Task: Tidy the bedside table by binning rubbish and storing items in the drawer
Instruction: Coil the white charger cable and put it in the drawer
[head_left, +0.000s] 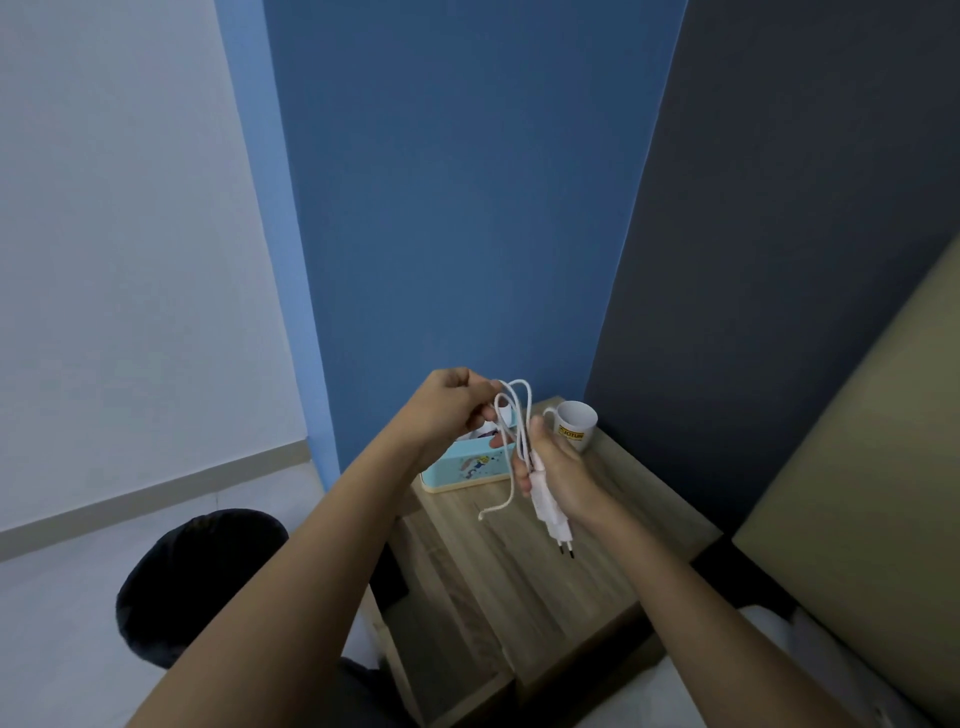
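Above the wooden bedside table (493, 571) I hold a white charger with its cable. My right hand (558, 473) grips the charger plug (553, 512) and a bundle of the cable, the two pins pointing down. My left hand (449, 410) pinches the looped white cable (511, 410) at the top. One loose cable end (493, 509) hangs down to the left of the plug. The drawer front is partly hidden behind my forearms.
A light blue tissue box (467, 470) stands at the table's back left. A white mug (574, 423) with a yellow logo sits in the back corner. A black bin (197, 582) stands on the floor to the left. A beige headboard (857, 493) rises at right.
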